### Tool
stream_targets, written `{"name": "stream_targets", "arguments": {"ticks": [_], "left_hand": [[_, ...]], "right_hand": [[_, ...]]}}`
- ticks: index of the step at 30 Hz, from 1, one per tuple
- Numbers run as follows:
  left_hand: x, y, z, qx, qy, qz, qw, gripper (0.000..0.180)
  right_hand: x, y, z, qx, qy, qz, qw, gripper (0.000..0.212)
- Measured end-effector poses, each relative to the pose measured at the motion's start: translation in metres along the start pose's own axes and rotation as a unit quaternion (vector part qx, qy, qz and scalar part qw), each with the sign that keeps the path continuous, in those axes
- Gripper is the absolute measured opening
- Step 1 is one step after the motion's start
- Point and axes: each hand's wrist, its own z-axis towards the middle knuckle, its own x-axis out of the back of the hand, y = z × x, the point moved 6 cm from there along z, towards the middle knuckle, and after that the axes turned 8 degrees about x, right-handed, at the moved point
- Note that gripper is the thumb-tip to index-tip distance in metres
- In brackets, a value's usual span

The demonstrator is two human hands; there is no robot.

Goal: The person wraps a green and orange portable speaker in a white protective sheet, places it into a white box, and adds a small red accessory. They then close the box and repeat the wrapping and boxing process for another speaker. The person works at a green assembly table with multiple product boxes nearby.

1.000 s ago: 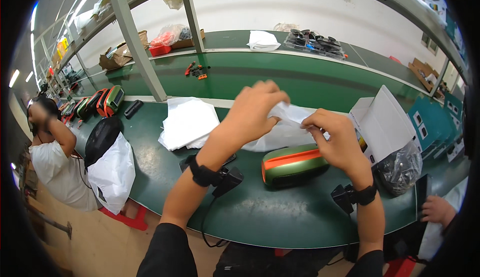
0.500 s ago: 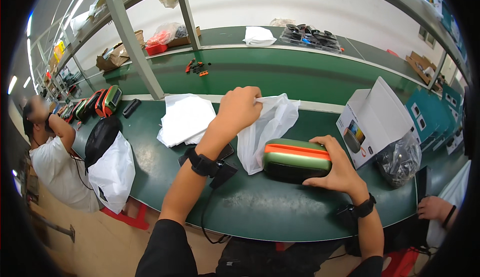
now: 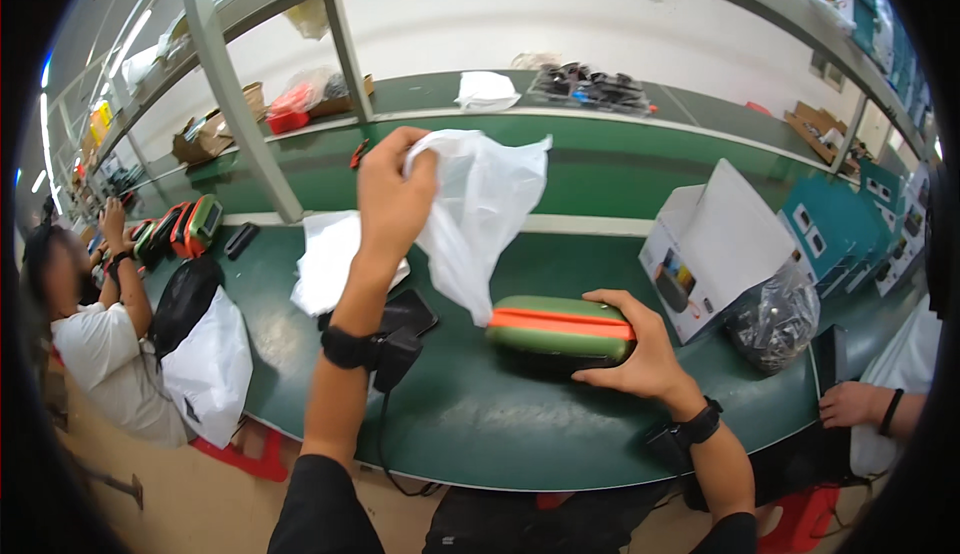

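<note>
My left hand (image 3: 397,189) is raised over the back of the table, its fingers closed on the top of a thin white plastic bag (image 3: 478,204). The bag hangs loose, and its lower tip reaches the left end of a green device with an orange band (image 3: 550,330), rounded like a portable radio. Around the right end of that device my right hand (image 3: 642,352) is wrapped, thumb at the near side and fingers over the top. Left of the device lie a stack of white bags (image 3: 330,259) and a dark phone-like slab (image 3: 410,312), partly behind my left wrist.
An open white box (image 3: 710,254) stands at the right beside a clear bag of dark parts (image 3: 775,324). Teal boxes (image 3: 835,224) stand behind. More green-orange devices (image 3: 195,229) line the far left. A co-worker (image 3: 100,344) sits left; another person's hand (image 3: 850,404) rests right.
My left hand has lifted the white bag up and to the left, so it hangs more freely. My right hand still grips the device. The co-worker at left has raised a hand.
</note>
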Motion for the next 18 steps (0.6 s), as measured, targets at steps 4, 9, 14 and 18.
{"name": "stream_targets", "arguments": {"ticks": [4,9,14,18], "left_hand": [[0.017,0.003,0.004,-0.003,0.009,0.001,1.000,0.018],[0.007,0.005,-0.002,0.051,-0.041,-0.085,0.994,0.015],[-0.049,0.016,-0.042,0.161,-0.257,-0.128,0.944,0.019],[-0.074,0.028,-0.076,0.204,-0.279,-0.267,0.900,0.023]], "right_hand": [[0.008,-0.004,0.002,-0.050,0.110,0.284,0.951,0.083],[-0.017,0.031,-0.033,-0.182,0.154,0.750,0.617,0.088],[-0.020,0.020,-0.023,-0.167,0.127,0.658,0.723,0.085],[-0.014,0.006,-0.007,-0.119,0.094,0.526,0.837,0.089]]}}
